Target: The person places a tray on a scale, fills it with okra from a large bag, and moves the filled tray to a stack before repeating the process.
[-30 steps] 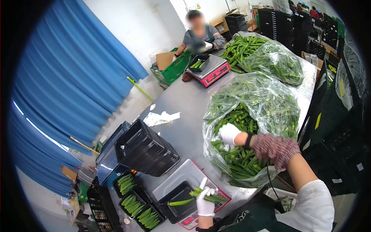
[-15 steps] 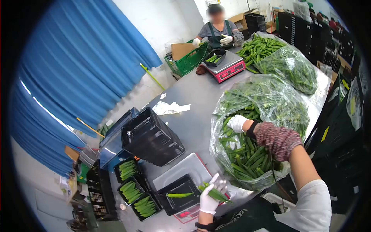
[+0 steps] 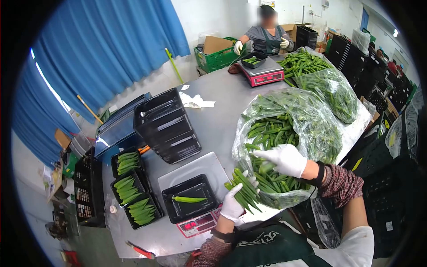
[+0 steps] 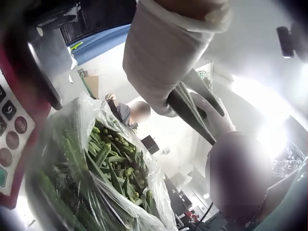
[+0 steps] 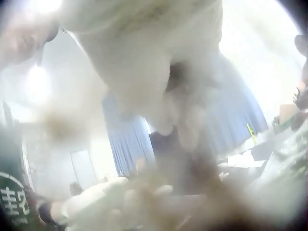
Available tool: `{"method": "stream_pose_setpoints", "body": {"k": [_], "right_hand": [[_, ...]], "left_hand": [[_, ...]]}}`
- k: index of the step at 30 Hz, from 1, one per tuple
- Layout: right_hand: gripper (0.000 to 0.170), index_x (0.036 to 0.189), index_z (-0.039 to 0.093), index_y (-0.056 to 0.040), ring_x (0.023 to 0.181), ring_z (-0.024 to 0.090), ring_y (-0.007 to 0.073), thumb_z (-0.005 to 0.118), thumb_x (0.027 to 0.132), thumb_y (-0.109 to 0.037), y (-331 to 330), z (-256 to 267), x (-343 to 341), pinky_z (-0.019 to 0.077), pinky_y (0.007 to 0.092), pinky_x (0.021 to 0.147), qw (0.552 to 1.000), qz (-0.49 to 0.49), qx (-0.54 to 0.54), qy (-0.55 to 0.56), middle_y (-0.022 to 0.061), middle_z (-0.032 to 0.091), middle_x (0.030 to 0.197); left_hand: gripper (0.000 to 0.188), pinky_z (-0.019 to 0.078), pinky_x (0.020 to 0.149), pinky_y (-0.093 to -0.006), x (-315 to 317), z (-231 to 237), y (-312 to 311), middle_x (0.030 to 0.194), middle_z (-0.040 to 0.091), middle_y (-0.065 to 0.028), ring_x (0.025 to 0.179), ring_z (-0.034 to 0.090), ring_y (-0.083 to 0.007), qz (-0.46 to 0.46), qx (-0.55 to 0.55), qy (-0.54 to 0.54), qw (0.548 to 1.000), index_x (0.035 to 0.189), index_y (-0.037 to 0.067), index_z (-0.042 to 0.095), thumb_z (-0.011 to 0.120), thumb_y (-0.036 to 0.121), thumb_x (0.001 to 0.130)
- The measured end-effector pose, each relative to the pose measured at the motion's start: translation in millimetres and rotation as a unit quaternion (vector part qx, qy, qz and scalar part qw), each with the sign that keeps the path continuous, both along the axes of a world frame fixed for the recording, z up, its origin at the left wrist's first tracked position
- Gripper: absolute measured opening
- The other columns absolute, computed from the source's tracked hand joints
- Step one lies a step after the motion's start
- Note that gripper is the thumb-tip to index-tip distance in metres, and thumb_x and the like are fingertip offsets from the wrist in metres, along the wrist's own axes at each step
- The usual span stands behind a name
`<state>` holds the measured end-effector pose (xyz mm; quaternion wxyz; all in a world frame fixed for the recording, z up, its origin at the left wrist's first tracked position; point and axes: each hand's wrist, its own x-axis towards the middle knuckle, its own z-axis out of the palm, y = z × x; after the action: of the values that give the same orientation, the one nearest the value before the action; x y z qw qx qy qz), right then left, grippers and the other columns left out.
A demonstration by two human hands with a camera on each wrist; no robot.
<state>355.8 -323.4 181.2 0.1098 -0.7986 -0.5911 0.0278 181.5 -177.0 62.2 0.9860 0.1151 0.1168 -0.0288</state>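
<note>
Several green okra pods [image 3: 243, 192] lie in a bunch in my left hand [image 3: 232, 205], its gloved fingers curled round them, right of the black tray. My gloved right hand [image 3: 288, 160] is over the open plastic bag of okra [image 3: 278, 131], holding a blurred green pod [image 3: 267, 167] under its fingers. One okra pod [image 3: 190, 199] lies in the black tray [image 3: 175, 214] on the scale [image 3: 213, 165]. The left wrist view shows my left hand [image 4: 161, 57] with dark pods [image 4: 190, 108] beyond the bag [image 4: 159, 192]; the right wrist view is badly blurred.
Filled okra trays [image 3: 133, 189] stand at the left, beside stacked black trays [image 3: 171, 129]. A red-handled cutter [image 3: 142, 250] lies at the near edge. Across the metal table [image 3: 222, 115] a person [image 3: 268, 38] sits behind another scale [image 3: 264, 75].
My right hand has lifted from the okra in the bag and come nearer to my left hand. The left hand's bunch now stands more upright, beside the bag's edge. The head view has shifted.
</note>
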Motion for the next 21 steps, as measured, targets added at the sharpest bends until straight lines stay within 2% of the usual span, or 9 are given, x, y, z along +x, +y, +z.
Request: {"method": "stream_pose_setpoints", "body": {"k": [2, 3, 4, 6, 8, 9, 12, 19, 21], "right_hand": [[0.058, 0.131, 0.049, -0.0167, 0.066, 0.064, 0.0309, 0.07, 0.077, -0.022, 5, -14, -17, 0.0515, 0.0367, 0.062, 0.983, -0.09, 0.114, 0.113, 0.0097, 0.063, 0.075], [0.063, 0.134, 0.045, -0.0174, 0.07, 0.063, 0.0302, 0.072, 0.079, -0.03, 10, -7, -28, 0.0518, 0.0347, 0.066, 0.959, -0.135, 0.107, 0.224, 0.0087, 0.063, 0.079], [0.072, 0.14, 0.038, -0.0158, 0.082, 0.062, 0.0303, 0.072, 0.078, -0.032, 16, -17, -37, 0.0504, 0.0345, 0.076, 0.927, -0.123, 0.146, 0.322, 0.0124, 0.061, 0.097], [0.084, 0.145, 0.027, -0.0077, 0.102, 0.055, 0.033, 0.072, 0.078, -0.032, 33, -53, -59, 0.0445, 0.0373, 0.09, 0.887, -0.066, 0.177, 0.422, 0.0183, 0.052, 0.116], [0.093, 0.148, 0.017, -0.0048, 0.117, 0.044, 0.0359, 0.074, 0.079, -0.029, 44, -70, -82, 0.0355, 0.0398, 0.102, 0.945, 0.053, 0.175, 0.272, 0.0227, 0.044, 0.124], [0.097, 0.148, 0.016, -0.0025, 0.123, 0.039, 0.0387, 0.075, 0.077, -0.034, 49, -65, -94, 0.0296, 0.0428, 0.106, 0.949, 0.025, 0.131, 0.287, 0.025, 0.043, 0.125], [0.1, 0.146, 0.017, 0.0007, 0.114, 0.046, 0.0413, 0.076, 0.072, -0.031, 63, -71, -114, 0.036, 0.0436, 0.1, 0.975, -0.015, 0.124, 0.183, 0.0258, 0.046, 0.121], [0.093, 0.142, 0.025, -0.0018, 0.1, 0.057, 0.0408, 0.073, 0.066, -0.023, 110, -34, -140, 0.0482, 0.0412, 0.085, 0.969, -0.042, -0.002, 0.242, 0.0246, 0.05, 0.117], [0.091, 0.143, 0.025, -0.0038, 0.101, 0.057, 0.0405, 0.072, 0.066, -0.023, 131, -45, -136, 0.0482, 0.0427, 0.085, 0.96, -0.011, 0.018, 0.279, 0.0233, 0.051, 0.116]], "left_hand": [[0.053, 0.0319, 0.109, -0.0485, -5, 4, 4, 0.141, 0.041, -0.0173, 0.129, 0.042, -0.0311, 0.029, 0.036, -0.024, 0.999, 0.145, 0.006, 0.031, 0.042, 0.016, 0.094], [0.052, 0.0284, 0.11, -0.0476, -7, 9, 3, 0.14, 0.043, -0.0155, 0.127, 0.043, -0.0294, 0.038, 0.05, -0.033, 0.998, 0.143, 0.005, 0.033, 0.04, 0.022, 0.095], [0.052, 0.0284, 0.11, -0.0476, -10, 6, 5, 0.14, 0.043, -0.0155, 0.127, 0.043, -0.0294, 0.039, 0.052, -0.032, 0.997, 0.143, 0.005, 0.033, 0.04, 0.022, 0.095], [0.05, 0.0284, 0.111, -0.0456, -13, 6, 9, 0.138, 0.045, -0.0144, 0.127, 0.043, -0.0291, 0.074, -0.008, 0.003, 0.997, 0.139, 0.005, 0.038, 0.041, 0.031, 0.097], [0.057, 0.028, 0.111, -0.0445, -16, 14, 8, 0.138, 0.046, -0.0141, 0.128, 0.043, -0.0288, 0.139, 0.03, 0.061, 0.988, 0.137, 0.004, 0.04, 0.039, 0.046, 0.097], [0.059, 0.0277, 0.111, -0.0443, -18, 17, 14, 0.139, 0.045, -0.0141, 0.128, 0.043, -0.0285, 0.137, 0.032, 0.024, 0.99, 0.137, 0.005, 0.041, 0.036, 0.048, 0.097], [0.064, 0.0288, 0.111, -0.0431, -30, 19, 25, 0.139, 0.045, -0.0142, 0.128, 0.043, -0.0279, 0.138, 0.035, -0.012, 0.99, 0.136, 0.005, 0.042, 0.032, 0.054, 0.096], [0.052, 0.0362, 0.105, -0.0399, -63, 17, 33, 0.133, 0.05, -0.0101, 0.122, 0.048, -0.0251, 0.18, 0.09, 0.079, 0.976, 0.133, 0.007, 0.046, 0.039, 0.045, 0.098], [0.045, 0.036, 0.105, -0.0392, -79, -1, 46, 0.135, 0.047, -0.009, 0.124, 0.046, -0.0246, 0.189, 0.17, 0.06, 0.965, 0.135, 0.007, 0.042, 0.039, 0.036, 0.1]]}}
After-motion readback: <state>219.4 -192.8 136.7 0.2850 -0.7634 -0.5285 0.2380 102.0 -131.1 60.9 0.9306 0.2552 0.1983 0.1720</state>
